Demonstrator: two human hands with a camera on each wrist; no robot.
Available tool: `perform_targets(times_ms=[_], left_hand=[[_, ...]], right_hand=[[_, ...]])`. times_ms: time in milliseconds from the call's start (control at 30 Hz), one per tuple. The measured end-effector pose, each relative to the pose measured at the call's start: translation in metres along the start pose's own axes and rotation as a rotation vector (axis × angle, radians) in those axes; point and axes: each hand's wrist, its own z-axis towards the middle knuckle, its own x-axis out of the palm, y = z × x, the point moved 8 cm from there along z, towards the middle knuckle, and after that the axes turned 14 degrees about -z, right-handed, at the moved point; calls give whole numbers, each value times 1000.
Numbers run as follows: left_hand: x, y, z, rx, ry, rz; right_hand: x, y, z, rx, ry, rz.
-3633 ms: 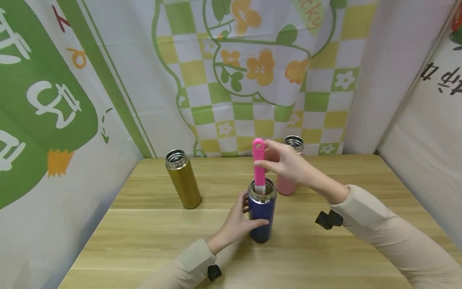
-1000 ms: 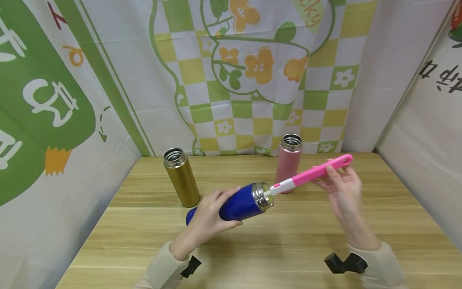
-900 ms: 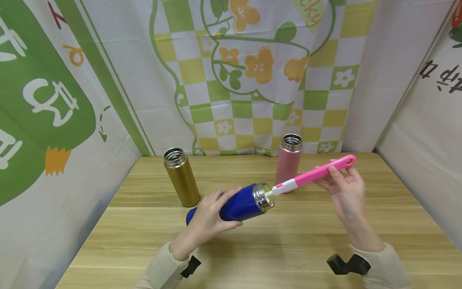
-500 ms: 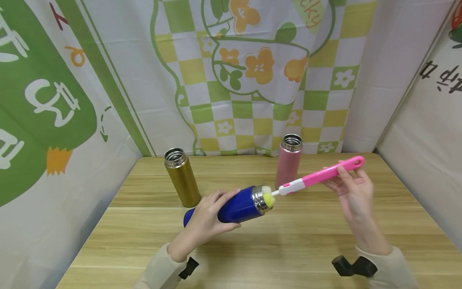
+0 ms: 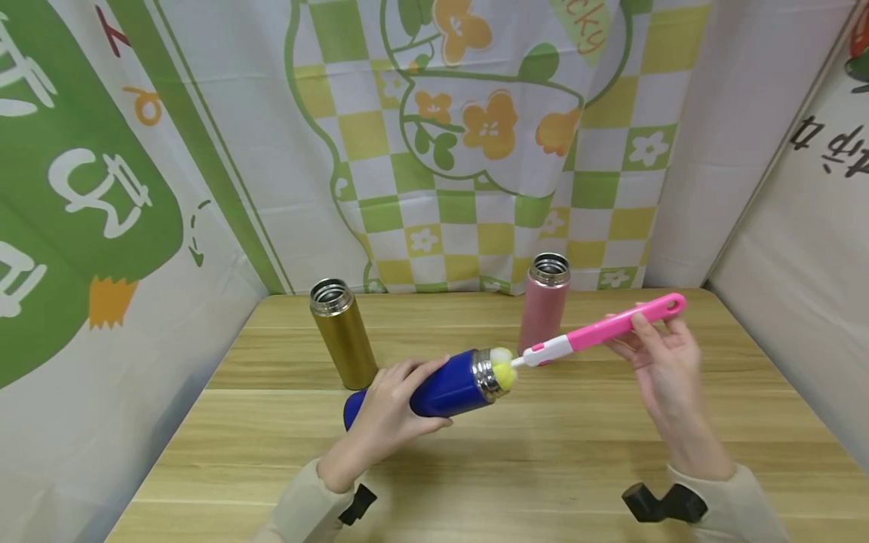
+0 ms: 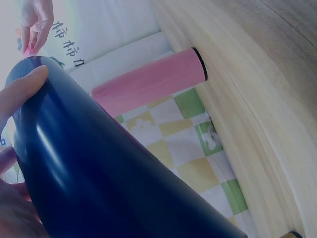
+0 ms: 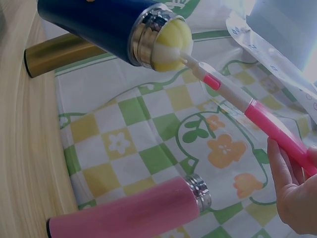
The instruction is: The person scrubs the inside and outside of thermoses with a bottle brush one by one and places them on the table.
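Observation:
A blue thermos bottle [image 5: 448, 388] lies tilted above the table, its steel mouth toward the right. My left hand [image 5: 390, 411] grips it around the body. In the right wrist view, the yellow and white sponge head [image 7: 173, 44] of a bottle brush bulges out of that mouth, the rest of it hidden inside. The pink and white bottle brush [image 5: 604, 329] slants up to the right. Its pink handle is pinched between thumb and fingers of my right hand [image 5: 661, 369]. The left wrist view shows mostly the blue thermos bottle [image 6: 99, 148] with my thumb on it.
A gold thermos bottle [image 5: 346, 339] stands lidless at the back left of the wooden table [image 5: 529, 483]. Behind the brush stands a pink thermos bottle [image 5: 541, 309], also lidless. A printed curtain [image 5: 448, 211] hangs along the table's back edge.
Earlier the blue bottle stood upright with the brush deep inside. It has been tipped sideways, and the brush has been drawn out to the right until its sponge shows at the mouth.

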Motion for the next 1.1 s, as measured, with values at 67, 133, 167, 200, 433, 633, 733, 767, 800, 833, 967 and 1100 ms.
perform_targets(times_ms=[67,133,167,200,433,633,733,767,800,833,967,1100], left_hand=[[-1,0,1,3,-11,5],[-1,1,2,6,-18,15],[-2,1,3,5,-20,17],[-2,1,3,7,-23,22],[-2,2,3,-3,-32,43],[-1,-2,5,2,-50,38],[2,-6,9,13,-44,38],[3,-7,10,14,-43,39],[3,-8,11,12,-44,42],[4,-8,12,8,-45,43],[5,-7,12,-8,-37,40],[6,-7,11,-9,-29,39]], right_hand=[[0,-3,-1,9,-17,-16],[1,-7,-1,20,-31,-32],[2,-8,-2,27,-38,-41],[4,-9,-2,33,-41,-55],[14,-17,-4,24,-1,-118],[-2,-63,4,4,126,-138],[1,-80,1,24,174,-175],[11,-76,-3,18,182,-210],[11,-81,-3,13,192,-219],[16,-81,-7,27,181,-258],[14,-97,-7,4,235,-218],[22,-88,-12,26,184,-267]])
